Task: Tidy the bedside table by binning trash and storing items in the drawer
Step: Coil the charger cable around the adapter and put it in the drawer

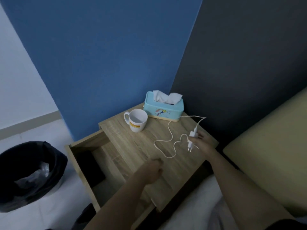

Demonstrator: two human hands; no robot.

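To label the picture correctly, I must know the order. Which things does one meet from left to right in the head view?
Bin → open drawer → white mug → tissue box → charger, held in the right hand → bed headboard.

Right hand (201, 143) grips charger (192, 135) — drawer (86, 165) open.

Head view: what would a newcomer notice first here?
The right hand holds a white charger over the bedside table, its cable looping across the top. Behind stand a white mug and a turquoise tissue box. The left hand rests above the open drawer.
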